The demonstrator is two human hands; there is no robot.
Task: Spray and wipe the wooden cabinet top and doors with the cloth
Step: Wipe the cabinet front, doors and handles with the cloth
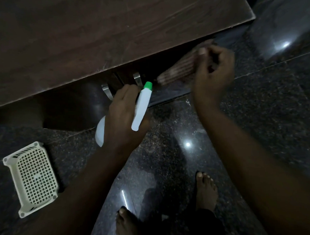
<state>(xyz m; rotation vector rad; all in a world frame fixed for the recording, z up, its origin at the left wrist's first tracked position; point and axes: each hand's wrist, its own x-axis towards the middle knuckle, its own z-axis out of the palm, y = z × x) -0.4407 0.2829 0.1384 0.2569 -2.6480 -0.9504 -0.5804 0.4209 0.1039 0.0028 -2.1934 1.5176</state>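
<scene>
Wiping of the doors (127, 77) is the step in hand, as I read it. The right hand (214, 71) has its fingers curled round the cloth (177, 71), a striped rag that shows blurred, and holds it against the right door just under the front edge of the top (95, 35). The left hand (122, 115) grips the bottle (142, 107) round its neck, with the green nozzle (148, 86) aimed at the doors and just beside the cloth's near end. I cannot tell whether a finger is on the trigger. Two metal handles (137, 79) stick out beside the nozzle, one on each door.

Faint streaks run across the top, so I judge that surface done or nearly so, though the light is poor and I would not swear to it. The door faces are seen almost edge-on from up here, and most of them is hidden under the overhang, so I cannot say how much is wiped.

For the next move I want the cloth drawn along the door toward the handles and then down, working round each handle rather than over it. The bottle sits in that path, so the left hand should pull back first, or spray the left door and then clear off. A lower head would help me see. A white basket (32, 179) lies on the floor (256, 113) at the left, well apart.
</scene>
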